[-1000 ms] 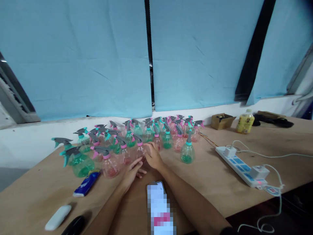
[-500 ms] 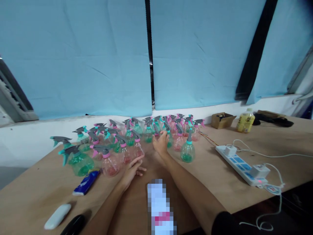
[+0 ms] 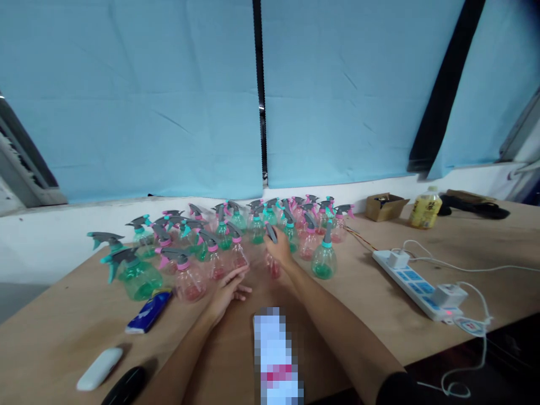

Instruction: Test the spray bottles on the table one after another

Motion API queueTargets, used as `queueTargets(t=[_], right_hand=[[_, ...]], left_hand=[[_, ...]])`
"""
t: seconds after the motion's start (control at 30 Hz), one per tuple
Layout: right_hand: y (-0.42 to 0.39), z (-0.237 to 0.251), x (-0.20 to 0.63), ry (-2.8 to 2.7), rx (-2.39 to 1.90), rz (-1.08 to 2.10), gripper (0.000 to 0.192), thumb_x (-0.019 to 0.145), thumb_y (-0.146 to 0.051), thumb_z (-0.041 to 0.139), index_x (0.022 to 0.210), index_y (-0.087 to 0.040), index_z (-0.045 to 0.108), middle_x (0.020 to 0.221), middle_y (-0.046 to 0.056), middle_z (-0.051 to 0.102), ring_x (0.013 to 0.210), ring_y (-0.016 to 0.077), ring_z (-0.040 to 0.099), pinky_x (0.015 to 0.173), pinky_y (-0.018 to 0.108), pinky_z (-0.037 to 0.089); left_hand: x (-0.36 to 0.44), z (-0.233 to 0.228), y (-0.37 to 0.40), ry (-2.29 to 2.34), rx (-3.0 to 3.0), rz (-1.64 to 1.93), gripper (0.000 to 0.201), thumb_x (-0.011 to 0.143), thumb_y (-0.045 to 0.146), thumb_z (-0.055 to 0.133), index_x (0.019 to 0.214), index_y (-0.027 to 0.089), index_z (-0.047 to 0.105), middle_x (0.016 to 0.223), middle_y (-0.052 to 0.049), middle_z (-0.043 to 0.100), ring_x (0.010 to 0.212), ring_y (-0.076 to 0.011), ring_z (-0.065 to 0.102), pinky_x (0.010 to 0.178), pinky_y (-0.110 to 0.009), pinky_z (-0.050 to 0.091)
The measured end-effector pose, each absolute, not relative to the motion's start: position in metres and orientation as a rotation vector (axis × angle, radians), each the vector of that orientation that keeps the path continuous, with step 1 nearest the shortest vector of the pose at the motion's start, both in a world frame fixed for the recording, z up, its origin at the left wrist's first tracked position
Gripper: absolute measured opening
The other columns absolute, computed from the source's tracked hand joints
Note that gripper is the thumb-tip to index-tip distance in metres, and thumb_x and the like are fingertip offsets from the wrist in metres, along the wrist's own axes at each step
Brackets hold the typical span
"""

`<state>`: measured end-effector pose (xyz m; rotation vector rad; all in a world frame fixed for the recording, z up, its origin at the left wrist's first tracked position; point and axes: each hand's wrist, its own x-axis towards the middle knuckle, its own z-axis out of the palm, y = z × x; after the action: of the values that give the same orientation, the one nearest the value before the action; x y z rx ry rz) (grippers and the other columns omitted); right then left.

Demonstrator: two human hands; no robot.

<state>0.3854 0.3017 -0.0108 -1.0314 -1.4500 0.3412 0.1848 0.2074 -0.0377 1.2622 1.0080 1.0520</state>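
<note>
My right hand (image 3: 278, 246) is wrapped round the neck of a pink spray bottle (image 3: 273, 266); its grey sprayer head pokes up between my thumb and fingers. The bottle's clear lower body shows beneath the hand. Palm low over the table, my left hand (image 3: 229, 293) has its fingers spread and holds nothing. Its fingertips are close to a standing pink spray bottle (image 3: 239, 256); whether they touch it I cannot tell. A green spray bottle (image 3: 324, 263) stands to the right of my right hand. Several more pink and green spray bottles crowd the table behind and to the left.
A phone (image 3: 277, 354) with a blurred screen lies in front. At left are a blue packet (image 3: 149, 313), a white case (image 3: 100, 369) and a black object (image 3: 125, 387). To the right are a power strip (image 3: 415, 286), a cardboard box (image 3: 386, 208) and a yellow drink bottle (image 3: 424, 209).
My right hand has changed its hold, and the pink spray bottle's body now shows below it, nearer to me. My left hand has barely moved.
</note>
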Motion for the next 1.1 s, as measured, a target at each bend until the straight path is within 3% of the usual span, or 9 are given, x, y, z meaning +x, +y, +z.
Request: queueTargets(t=[0.1,0.2,0.47,0.8,0.97,1.1], right_hand=[[0.294,-0.008,0.390,-1.506,-0.844,0.487,0.021,0.075,-0.017,0.051,0.089,-0.020,0.066,0.086,0.003,0.066,0.080,0.0180,0.060,0.079,0.031,0.046],[0.282,-0.002,0.395,-1.609,-0.648,0.732,0.026,0.071,-0.016,0.051,0.088,-0.021,0.070,0.092,0.002,0.068,0.087,0.0177,0.062,0.081,0.031,0.048],[0.261,0.005,0.393,-1.662,-0.524,1.269,0.027,0.067,-0.018,0.053,0.087,-0.020,0.071,0.063,-0.001,0.065,0.062,0.0144,0.060,0.063,0.026,0.047],[0.261,-0.004,0.386,-1.600,-0.572,1.258,0.016,0.062,-0.018,0.052,0.068,-0.018,0.067,0.059,-0.001,0.061,0.054,0.0126,0.053,0.054,0.023,0.040],[0.262,-0.008,0.384,-1.580,-0.629,1.268,0.012,0.062,-0.022,0.055,0.065,-0.018,0.065,0.056,-0.001,0.059,0.051,0.0125,0.052,0.050,0.023,0.038],[0.259,-0.009,0.382,-1.516,-0.614,1.268,0.012,0.065,-0.023,0.054,0.066,-0.018,0.066,0.061,0.001,0.062,0.056,0.0131,0.055,0.053,0.023,0.040]], left_hand=[[0.184,-0.038,0.208,1.012,1.258,1.069,0.042,0.085,0.038,0.063,0.125,0.025,0.060,0.151,-0.011,0.040,0.076,-0.0150,0.071,0.052,-0.019,0.052],[0.184,-0.039,0.208,1.022,1.249,1.080,0.046,0.085,0.038,0.063,0.129,0.026,0.057,0.147,-0.012,0.044,0.077,-0.0161,0.072,0.053,-0.020,0.053],[0.184,-0.039,0.208,1.064,1.224,1.097,0.047,0.082,0.038,0.065,0.125,0.021,0.058,0.118,-0.012,0.064,0.075,-0.0169,0.071,0.054,-0.021,0.050],[0.189,-0.037,0.203,1.094,1.340,1.035,0.039,0.077,0.046,0.065,0.104,0.018,0.065,0.095,-0.007,0.069,0.060,-0.0124,0.062,0.049,-0.020,0.044],[0.190,-0.038,0.201,1.105,1.383,1.025,0.028,0.076,0.044,0.062,0.085,0.017,0.063,0.067,0.002,0.060,0.048,-0.0090,0.053,0.043,-0.018,0.034],[0.191,-0.039,0.200,1.119,1.395,1.031,0.025,0.076,0.043,0.060,0.083,0.018,0.062,0.060,0.005,0.053,0.044,-0.0074,0.047,0.041,-0.017,0.029]])
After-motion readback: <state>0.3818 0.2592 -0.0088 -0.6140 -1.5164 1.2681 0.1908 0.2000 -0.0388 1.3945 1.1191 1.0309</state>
